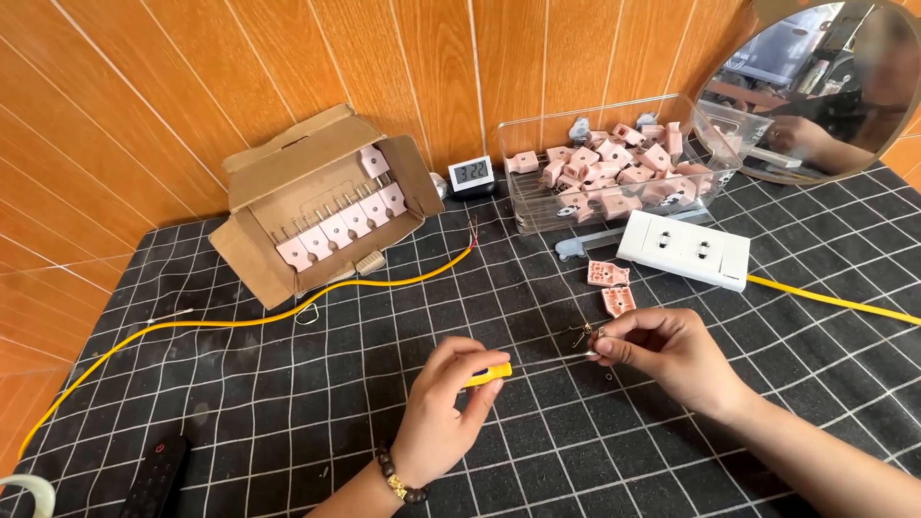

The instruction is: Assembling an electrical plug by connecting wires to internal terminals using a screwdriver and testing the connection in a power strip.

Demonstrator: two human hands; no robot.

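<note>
Here, left hand: fingers closed around a small yellow tool, held just above the bench.
Right hand: fingertips pinching tiny metal contacts.
Risk: a loosened pinch could drop the contacts among the pink plug halves.

A table holds everything. Far left lies an open cardboard box with plugs inside. A small clock stands right of it. Far right, a clear bin holds plug parts, with a power strip just in front. A cable runs leftward from the centre. A remote lies near left.
</note>
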